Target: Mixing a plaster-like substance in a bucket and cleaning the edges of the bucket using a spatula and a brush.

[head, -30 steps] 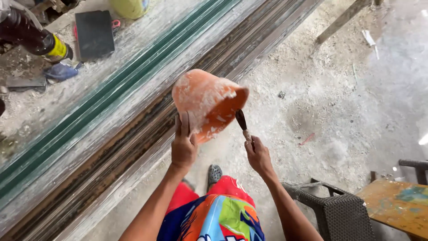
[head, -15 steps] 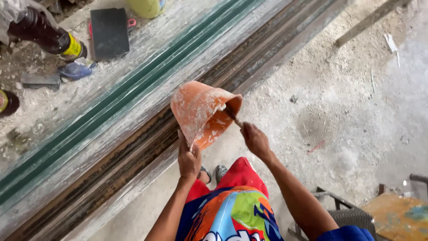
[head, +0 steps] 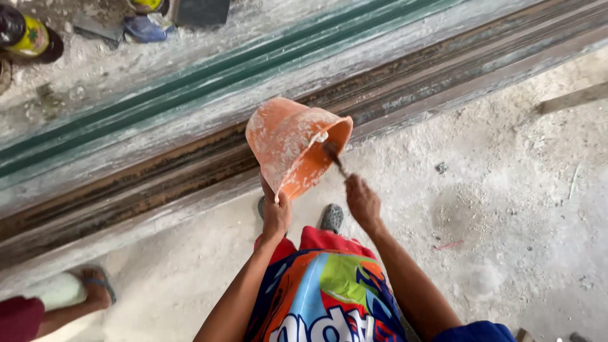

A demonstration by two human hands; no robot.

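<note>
An orange bucket (head: 288,145), smeared with white plaster, is tilted with its mouth toward me and to the right. My left hand (head: 276,212) grips its lower rim from below. My right hand (head: 362,201) holds a small dark trowel (head: 334,157) whose blade reaches inside the bucket's mouth. My feet in grey shoes (head: 331,218) stand on the dusty floor below the bucket. My bright multicoloured shorts (head: 326,291) fill the lower middle.
A long green and brown metal track (head: 190,95) runs diagonally across the floor behind the bucket. Another person's sandalled foot (head: 96,286) stands at the lower left. Bottles (head: 28,35) and tools lie at the top left. Dusty concrete (head: 506,190) spreads to the right.
The view has shifted, so the bucket sits a little lower and further right in frame. My right hand has pushed the trowel blade deeper into the bucket's mouth.
</note>
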